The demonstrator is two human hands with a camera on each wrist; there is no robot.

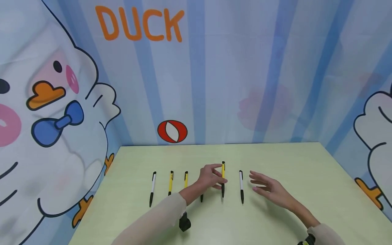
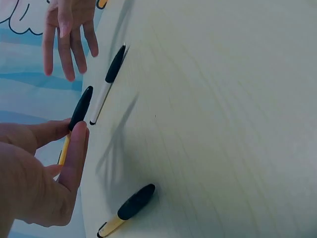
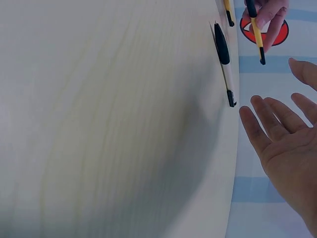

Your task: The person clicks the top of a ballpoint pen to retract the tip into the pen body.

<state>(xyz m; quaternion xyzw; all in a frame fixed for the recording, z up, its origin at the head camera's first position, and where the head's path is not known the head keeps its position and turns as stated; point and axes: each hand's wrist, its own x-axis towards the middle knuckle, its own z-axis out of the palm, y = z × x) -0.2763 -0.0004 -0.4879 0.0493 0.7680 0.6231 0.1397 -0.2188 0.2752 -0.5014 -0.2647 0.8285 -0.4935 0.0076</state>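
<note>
My left hand (image 1: 209, 177) pinches a yellow pen (image 1: 223, 172) with a black grip between thumb and fingers. The pen stands nearly upright in the head view, its dark tip towards me. In the left wrist view the black grip (image 2: 80, 109) sits at the fingertips, and the pen is raised off the table. My right hand (image 1: 272, 191) hovers with fingers spread, holding nothing. Between the hands lies a white pen (image 1: 241, 185) with a black grip. Under the left hand, another yellow pen (image 2: 130, 208) is mostly hidden from the head view.
Left of the left hand, a white pen (image 1: 152, 187), a yellow pen (image 1: 170, 182) and another yellow pen (image 1: 185, 178) lie in a row, the latter partly covered by the forearm. The pale table (image 1: 275, 156) ends at a duck-printed cloth (image 1: 220, 85) behind.
</note>
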